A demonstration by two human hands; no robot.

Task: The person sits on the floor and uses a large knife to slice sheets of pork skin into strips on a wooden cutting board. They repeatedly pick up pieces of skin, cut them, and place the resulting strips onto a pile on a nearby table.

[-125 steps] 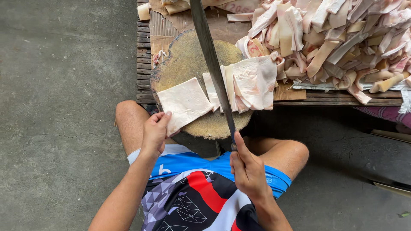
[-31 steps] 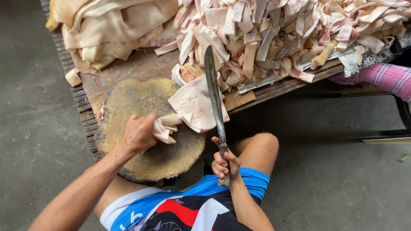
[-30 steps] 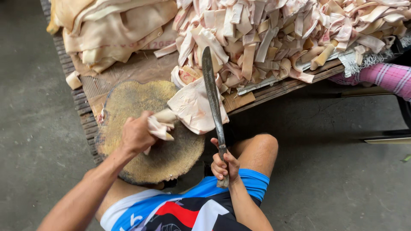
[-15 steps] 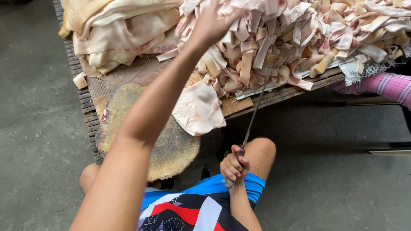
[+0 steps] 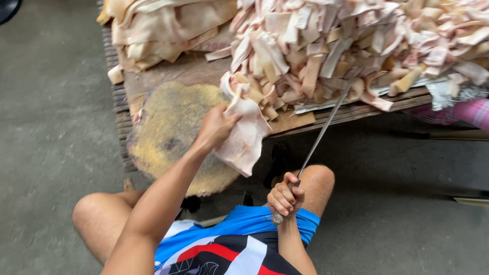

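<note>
My left hand (image 5: 215, 128) grips the edge of a large pale slab of pork skin (image 5: 244, 136), which hangs over the right side of the round wooden chopping block (image 5: 170, 132). My right hand (image 5: 285, 197) is closed on the handle of a long knife (image 5: 322, 133) near my right knee. Its blade slants up and to the right, with the tip by the heap of cut skin strips (image 5: 356, 46). The block's top is bare apart from the slab.
A low wooden pallet (image 5: 168, 71) carries the block and the heaps. A pile of large uncut skin sheets (image 5: 163, 25) lies at the back left. Pink striped cloth (image 5: 463, 113) shows at the right edge. Grey concrete floor surrounds everything.
My left arm, which reached up into the heap of strips half a second ago, has come back down and now holds the slab at the block's right edge. The knife leans more to the right.
</note>
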